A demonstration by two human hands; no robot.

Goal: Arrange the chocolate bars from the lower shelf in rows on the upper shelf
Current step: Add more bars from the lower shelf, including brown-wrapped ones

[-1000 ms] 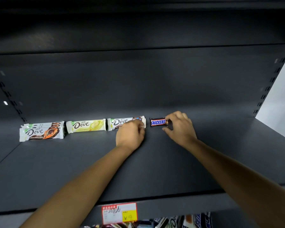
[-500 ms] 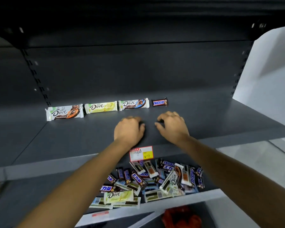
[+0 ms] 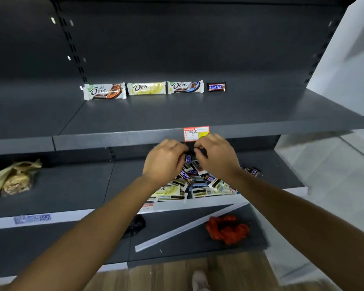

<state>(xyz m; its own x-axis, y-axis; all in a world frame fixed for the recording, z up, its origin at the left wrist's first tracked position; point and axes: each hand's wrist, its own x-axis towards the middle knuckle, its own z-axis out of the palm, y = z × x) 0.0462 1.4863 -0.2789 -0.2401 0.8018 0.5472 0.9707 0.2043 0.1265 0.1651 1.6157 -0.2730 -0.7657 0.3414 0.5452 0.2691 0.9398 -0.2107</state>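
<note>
Grey metal makes up the upper shelf (image 3: 261,114) and the lower shelf (image 3: 72,185). Far left on the lower shelf lies a tan crinkly bag (image 3: 13,179), cut off by the edge of the picture. On the upper shelf, near the back, four bars lie flat in one row. First comes the white Dove bar (image 3: 104,91), which looks like two stacked, though that is hard to tell. Next is the yellow Dove bar (image 3: 146,88), then the blue Dove bar (image 3: 185,87), then the small Snickers bar (image 3: 216,87). A red price tag (image 3: 194,133) sticks on the front edge of the upper shelf, and the right hand hides its bottom corner. The left hand (image 3: 164,162) and the right hand (image 3: 216,158) are close together just under that edge, fingers curled, over the pile of chocolate bars (image 3: 198,181) on the lower shelf. I cannot tell if either hand pinches a bar, because the fingers are blurry. The hands and arms hide much of the pile. One small bar (image 3: 251,171) lies apart to the right. Below, on the bottom shelf, sits a red bag (image 3: 227,228).
</note>
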